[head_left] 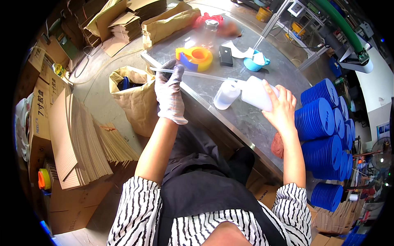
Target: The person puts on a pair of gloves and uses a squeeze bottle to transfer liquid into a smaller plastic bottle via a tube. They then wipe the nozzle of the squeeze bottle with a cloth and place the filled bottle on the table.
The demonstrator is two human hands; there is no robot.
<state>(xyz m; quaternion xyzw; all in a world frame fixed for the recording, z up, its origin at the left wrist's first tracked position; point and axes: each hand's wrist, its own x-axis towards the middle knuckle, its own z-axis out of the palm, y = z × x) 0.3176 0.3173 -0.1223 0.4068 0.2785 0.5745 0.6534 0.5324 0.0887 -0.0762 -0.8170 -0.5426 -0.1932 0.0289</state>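
The gloved left grip (169, 92) holds a thin strip (205, 75) by its left part, the rest reaching right toward the white bottle (255, 94) clasped, tilted, in the right grip (280, 104). A second bottle (225, 96) is on the desk (256, 127), just beside.

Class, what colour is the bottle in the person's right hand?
The bottle in the right hand is white, as the head view shows.

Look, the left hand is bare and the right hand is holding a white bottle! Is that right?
Not quite: the head view shows the left hand wearing a glove. The right hand is indeed holding a white bottle.
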